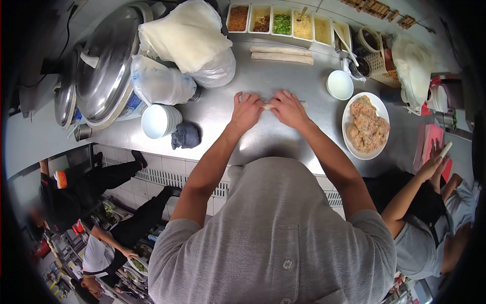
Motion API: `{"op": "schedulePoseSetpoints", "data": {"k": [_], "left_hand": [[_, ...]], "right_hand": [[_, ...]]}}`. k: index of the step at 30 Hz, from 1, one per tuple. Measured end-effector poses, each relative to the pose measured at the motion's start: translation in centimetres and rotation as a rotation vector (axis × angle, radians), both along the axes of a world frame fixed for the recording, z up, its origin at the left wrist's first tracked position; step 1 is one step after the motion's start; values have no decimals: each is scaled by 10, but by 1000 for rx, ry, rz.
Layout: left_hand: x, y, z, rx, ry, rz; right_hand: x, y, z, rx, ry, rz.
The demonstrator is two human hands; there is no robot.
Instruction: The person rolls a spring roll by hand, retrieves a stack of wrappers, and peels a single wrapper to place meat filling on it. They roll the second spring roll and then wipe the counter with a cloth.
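Note:
My left hand [247,111] and my right hand [288,108] lie close together on the steel counter. Between them a short stretch of a thin, pale roll [267,107] shows, and the fingers of both hands are curled over it. Most of the roll is hidden under my hands. Farther back, two long pale rolls [282,54] lie side by side. To the right stands a white oval plate [348,143] heaped with a pinkish minced mixture [368,125], with a white bowl [339,85] just behind it.
Tubs of chopped ingredients [282,23] line the back wall. At left are stacked white bowls [161,121], a dark cloth [186,136], bagged pale sheets [185,38] and a large lidded pot [109,61]. Co-workers stand at right [420,238] and behind, at left [109,248].

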State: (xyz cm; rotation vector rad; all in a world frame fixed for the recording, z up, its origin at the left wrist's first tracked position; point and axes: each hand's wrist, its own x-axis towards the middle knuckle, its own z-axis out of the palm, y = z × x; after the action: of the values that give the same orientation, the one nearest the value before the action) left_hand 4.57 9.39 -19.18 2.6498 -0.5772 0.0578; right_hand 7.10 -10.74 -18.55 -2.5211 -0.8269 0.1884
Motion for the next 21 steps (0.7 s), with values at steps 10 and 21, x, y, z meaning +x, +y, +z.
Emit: {"op": "schedulePoseSetpoints", "data": {"k": [10, 21], "left_hand": [[-21, -15, 16, -105, -12, 28], [-6, -7, -1, 52, -28, 55]], "right_hand": [[10, 2, -7, -25, 15, -2], [20, -17, 0, 47, -40, -68]]}}
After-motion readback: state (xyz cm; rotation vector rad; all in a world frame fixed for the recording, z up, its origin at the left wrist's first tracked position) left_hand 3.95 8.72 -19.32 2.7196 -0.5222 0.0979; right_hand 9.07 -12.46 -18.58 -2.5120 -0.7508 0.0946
